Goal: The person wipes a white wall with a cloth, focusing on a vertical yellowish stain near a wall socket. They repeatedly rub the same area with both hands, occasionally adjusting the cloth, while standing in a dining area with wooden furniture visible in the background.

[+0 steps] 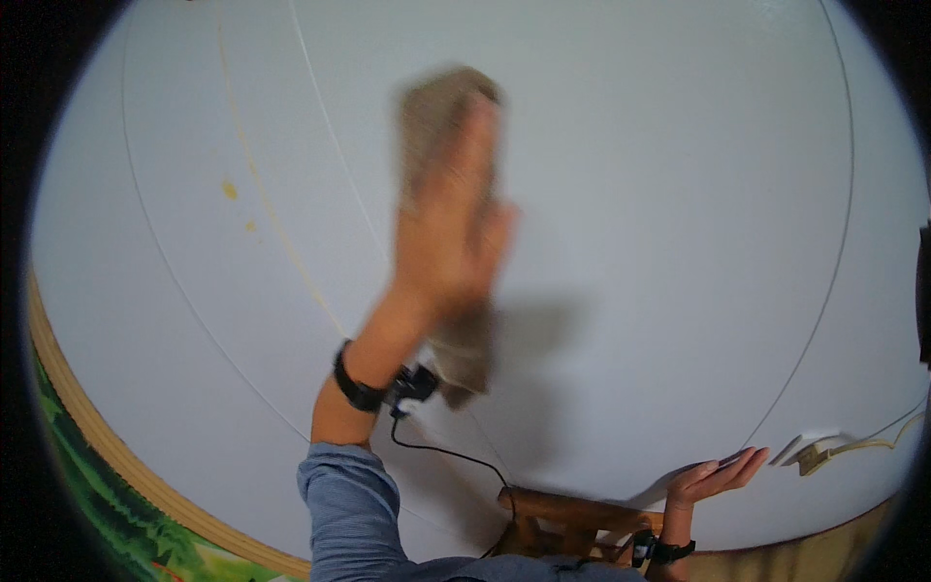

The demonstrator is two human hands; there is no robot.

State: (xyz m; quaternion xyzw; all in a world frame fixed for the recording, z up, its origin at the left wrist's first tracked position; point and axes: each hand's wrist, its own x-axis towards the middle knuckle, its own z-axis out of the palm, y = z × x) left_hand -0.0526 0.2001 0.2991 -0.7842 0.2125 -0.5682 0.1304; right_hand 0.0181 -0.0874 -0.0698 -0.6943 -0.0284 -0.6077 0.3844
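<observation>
My left hand (454,233), blurred by motion, is pressed over a brown-grey cloth (433,124) against a large white panelled surface (654,218). The cloth's lower end (465,356) hangs below my palm. A black strap with a small device and a cable is around the left wrist. At the lower right, my right hand (716,480) has its fingers extended, with its palm at or near the white surface and nothing seen in it. A black band is on that wrist too.
Below stands a brown wooden chair or stool (582,516). At the right, a plug with a cord (813,458) sits at a white wall socket. Yellow stains (230,190) mark the surface at left. A wooden edge (109,451) borders a green picture (109,502) at lower left.
</observation>
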